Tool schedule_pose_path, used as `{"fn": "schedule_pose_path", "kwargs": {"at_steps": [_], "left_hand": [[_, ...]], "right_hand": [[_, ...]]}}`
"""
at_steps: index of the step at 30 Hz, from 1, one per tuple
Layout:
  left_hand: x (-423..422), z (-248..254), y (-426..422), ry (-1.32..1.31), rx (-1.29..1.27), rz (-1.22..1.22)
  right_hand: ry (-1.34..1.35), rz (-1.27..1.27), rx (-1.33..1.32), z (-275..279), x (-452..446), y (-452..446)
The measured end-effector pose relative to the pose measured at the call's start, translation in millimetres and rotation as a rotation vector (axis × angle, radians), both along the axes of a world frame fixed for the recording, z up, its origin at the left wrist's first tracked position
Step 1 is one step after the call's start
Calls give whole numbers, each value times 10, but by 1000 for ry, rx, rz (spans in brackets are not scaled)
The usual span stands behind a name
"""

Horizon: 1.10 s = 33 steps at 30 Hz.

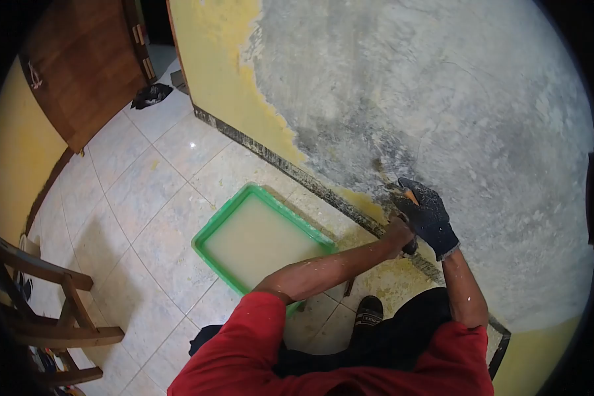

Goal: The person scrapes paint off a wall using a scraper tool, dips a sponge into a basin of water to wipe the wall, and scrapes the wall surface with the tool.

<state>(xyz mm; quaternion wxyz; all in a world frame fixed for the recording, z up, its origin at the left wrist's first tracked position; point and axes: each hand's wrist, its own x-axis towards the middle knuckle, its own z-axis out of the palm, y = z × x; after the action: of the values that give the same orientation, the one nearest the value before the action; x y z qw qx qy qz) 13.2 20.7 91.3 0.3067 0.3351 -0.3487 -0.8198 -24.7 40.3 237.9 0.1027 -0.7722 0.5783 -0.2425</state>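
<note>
My right hand, in a dark knitted glove, is closed around an orange-handled tool held against the stripped wall. The tool's working end is blurred and dark, so its exact kind does not show. Close below it, my bare left hand is curled near the foot of the wall, its fingers mostly hidden and whatever it grips unclear. Around both hands the wall is bare grey, with patches of yellow paint low down.
A green tray of cloudy liquid sits on the tiled floor, left of my hands. Wooden furniture stands at lower left. A black plastic bag lies near the brown door. Yellowish flakes litter the floor by my shoe.
</note>
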Motion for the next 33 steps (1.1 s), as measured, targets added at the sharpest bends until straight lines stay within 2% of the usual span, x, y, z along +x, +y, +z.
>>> {"fn": "schedule_pose_path", "kwargs": {"at_steps": [2, 3, 4, 5, 7, 8, 9, 10, 14, 15, 17, 19, 20, 23, 27, 29, 30, 32, 33], "left_hand": [[119, -155, -120, -103, -6, 50], [219, -151, -148, -139, -9, 66], [467, 7, -140, 7, 41, 103], [659, 110, -133, 156, 94, 141], [871, 163, -198, 207, 183, 210], [966, 194, -227, 252, 277, 283], [1043, 200, -251, 247, 271, 285], [1117, 216, -292, 324, 234, 292], [1301, 270, -356, 525, 80, 398], [1350, 313, -361, 523, 82, 402], [1416, 421, -385, 461, -67, 507], [1502, 521, -403, 375, -37, 580], [1535, 567, -410, 288, -8, 647], [1727, 732, -450, 311, 66, 657], [2024, 776, -605, 371, 111, 733], [2187, 757, -697, 463, 119, 720], [2264, 789, -720, 460, 123, 724], [2372, 942, -723, 522, 134, 781], [2391, 996, -716, 524, 131, 788]], "right_hand": [[-65, -5, 57, -20, 12, 20], [-24, 48, -71, -98, -16, -5], [23, 103, -203, -123, -24, -25], [26, 99, -206, -40, 37, 7], [-448, -170, 423, 182, 220, 72], [-452, -167, 417, 182, 259, 67], [-574, -150, 454, 167, 298, 64], [-694, -129, 488, 157, 337, 42], [-869, 16, 419, -49, 442, -47], [-848, 41, 369, -82, 481, -60], [-825, 63, 319, -93, 546, -72], [-957, -14, 566, -64, 591, -67], [-959, -28, 561, -78, 608, -66], [-1009, -57, 553, -181, 614, -114], [-950, -28, 638, -184, 603, -111], [-588, -64, 706, -210, 537, -116], [-588, -62, 712, -245, 516, -120], [74, 93, 440, -347, 460, -169], [77, 101, 439, -450, 402, -178]]}}
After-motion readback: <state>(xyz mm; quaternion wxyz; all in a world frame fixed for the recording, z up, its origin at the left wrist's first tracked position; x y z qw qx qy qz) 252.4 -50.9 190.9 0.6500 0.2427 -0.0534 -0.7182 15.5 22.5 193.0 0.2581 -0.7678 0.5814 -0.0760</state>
